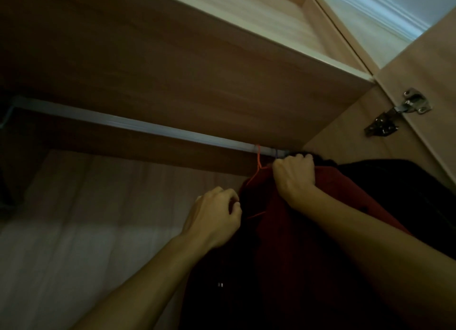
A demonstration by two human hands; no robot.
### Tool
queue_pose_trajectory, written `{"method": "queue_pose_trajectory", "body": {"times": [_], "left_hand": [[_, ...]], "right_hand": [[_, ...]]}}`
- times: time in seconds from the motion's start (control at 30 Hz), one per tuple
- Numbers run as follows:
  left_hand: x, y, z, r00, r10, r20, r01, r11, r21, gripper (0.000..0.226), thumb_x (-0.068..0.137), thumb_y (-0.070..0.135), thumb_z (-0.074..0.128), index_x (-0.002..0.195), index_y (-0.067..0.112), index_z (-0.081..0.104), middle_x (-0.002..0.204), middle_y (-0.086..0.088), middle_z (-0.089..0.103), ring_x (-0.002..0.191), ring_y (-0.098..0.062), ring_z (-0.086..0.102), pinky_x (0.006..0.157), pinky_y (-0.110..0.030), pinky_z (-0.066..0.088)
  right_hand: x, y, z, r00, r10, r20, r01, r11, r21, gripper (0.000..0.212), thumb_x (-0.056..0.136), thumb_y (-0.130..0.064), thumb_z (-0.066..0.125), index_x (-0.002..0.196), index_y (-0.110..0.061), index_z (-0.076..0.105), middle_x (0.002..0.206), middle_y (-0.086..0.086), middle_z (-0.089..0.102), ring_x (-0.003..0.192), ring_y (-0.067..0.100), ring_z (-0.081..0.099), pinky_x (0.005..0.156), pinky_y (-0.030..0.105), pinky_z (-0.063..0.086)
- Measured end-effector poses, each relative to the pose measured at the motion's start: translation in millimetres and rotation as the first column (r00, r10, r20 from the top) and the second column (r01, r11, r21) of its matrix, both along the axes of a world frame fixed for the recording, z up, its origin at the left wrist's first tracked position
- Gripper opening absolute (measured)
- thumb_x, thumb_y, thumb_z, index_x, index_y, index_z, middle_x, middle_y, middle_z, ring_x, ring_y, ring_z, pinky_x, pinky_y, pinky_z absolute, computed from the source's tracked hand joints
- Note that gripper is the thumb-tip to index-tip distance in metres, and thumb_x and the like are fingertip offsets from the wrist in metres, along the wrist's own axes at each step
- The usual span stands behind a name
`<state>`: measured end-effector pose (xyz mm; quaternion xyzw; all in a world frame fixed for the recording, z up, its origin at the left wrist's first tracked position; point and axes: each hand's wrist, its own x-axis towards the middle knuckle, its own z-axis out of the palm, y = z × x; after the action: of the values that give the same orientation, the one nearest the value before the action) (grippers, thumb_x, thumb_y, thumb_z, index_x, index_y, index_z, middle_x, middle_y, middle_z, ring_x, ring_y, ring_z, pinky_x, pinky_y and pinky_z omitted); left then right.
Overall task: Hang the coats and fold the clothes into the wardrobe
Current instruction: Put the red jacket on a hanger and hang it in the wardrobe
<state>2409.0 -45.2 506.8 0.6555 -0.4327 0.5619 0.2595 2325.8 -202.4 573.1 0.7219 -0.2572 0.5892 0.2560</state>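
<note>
Overhead, the head camera looked up into the wardrobe [172, 65], where a pale metal rail [138, 128] ran under a wooden shelf toward the right side panel. An orange hanger [258, 160] was hooked over the rail near its right end, with a dark red coat [296, 231] draped on it. The right hand [294, 175] was clenched in a fist on the top of the red coat, just beneath the rail and just beside the hanger's hook. The left hand [214, 218] sat lower and to the left, its fingers curled inward at the coat's left edge; whether it actually pinched the cloth could not be told in the dim light. A black garment [407, 194] hung behind the red coat, against the right panel. Farther right, a metal hinge [399, 112] joined the open door to the wardrobe. At the rail's far left end, a dark shape hung, too shadowed to identify.
</note>
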Motion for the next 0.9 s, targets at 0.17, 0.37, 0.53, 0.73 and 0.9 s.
{"method": "queue_pose_trajectory", "body": {"times": [0.17, 0.37, 0.53, 0.73, 0.9], "left_hand": [[-17.8, 4.4, -17.0, 0.994, 0.096, -0.048, -0.094, 0.995, 0.043, 0.024, 0.093, 0.031, 0.046, 0.109, 0.019, 0.060, 0.109, -0.001, 0.059, 0.100, -0.017, 0.056, 0.091, -0.037, 0.044], [-25.1, 27.3, -37.9, 0.962, 0.229, -0.150, -0.225, 0.973, 0.039, 0.031, 0.095, 0.031, 0.042, 0.116, 0.018, 0.059, 0.119, -0.003, 0.060, 0.104, -0.018, 0.056, 0.088, -0.031, 0.046], [-32.7, 54.3, -64.3, 0.921, 0.336, -0.195, -0.342, 0.940, 0.004, 0.031, 0.095, 0.032, 0.042, 0.118, 0.020, 0.060, 0.119, -0.001, 0.061, 0.103, -0.016, 0.058, 0.088, -0.029, 0.045], [-58.0, 81.3, -134.4, 0.863, 0.455, -0.219, -0.447, 0.890, 0.090, 0.032, 0.096, 0.036, 0.040, 0.119, 0.022, 0.058, 0.114, 0.001, 0.062, 0.096, -0.014, 0.059, 0.084, -0.027, 0.045], [-129.8, 100.5, -193.6, 0.887, 0.332, -0.322, -0.302, 0.943, 0.141, 0.047, 0.093, 0.051, 0.033, 0.127, 0.024, 0.054, 0.124, 0.005, 0.057, 0.106, -0.011, 0.055, 0.091, -0.028, 0.044]], "right_hand": [[-9.9, 17.4, -16.2, 0.998, 0.060, -0.037, -0.065, 0.987, -0.145, 0.025, 0.089, -0.028, 0.056, 0.110, -0.015, 0.061, 0.121, 0.013, 0.053, 0.117, 0.032, 0.043, 0.103, 0.048, 0.030], [-3.2, 44.0, -60.9, 0.897, 0.366, -0.249, -0.396, 0.915, -0.080, 0.027, 0.089, -0.028, 0.051, 0.112, -0.019, 0.062, 0.124, 0.009, 0.054, 0.117, 0.027, 0.045, 0.106, 0.046, 0.026], [1.6, 65.1, -96.6, 0.745, 0.596, -0.300, -0.615, 0.788, 0.037, 0.021, 0.087, -0.020, 0.049, 0.100, -0.015, 0.064, 0.110, 0.006, 0.062, 0.104, 0.023, 0.054, 0.103, 0.039, 0.030], [-16.8, 86.3, -168.9, 0.540, 0.809, -0.232, -0.822, 0.566, 0.060, 0.031, 0.094, -0.029, 0.043, 0.114, -0.019, 0.064, 0.108, 0.001, 0.066, 0.098, 0.017, 0.059, 0.096, 0.033, 0.038], [-80.6, 89.6, -238.2, 0.525, 0.821, -0.225, -0.828, 0.553, 0.088, 0.041, 0.093, -0.039, 0.036, 0.109, -0.018, 0.067, 0.104, -0.002, 0.068, 0.100, 0.014, 0.061, 0.105, 0.034, 0.036]]}}
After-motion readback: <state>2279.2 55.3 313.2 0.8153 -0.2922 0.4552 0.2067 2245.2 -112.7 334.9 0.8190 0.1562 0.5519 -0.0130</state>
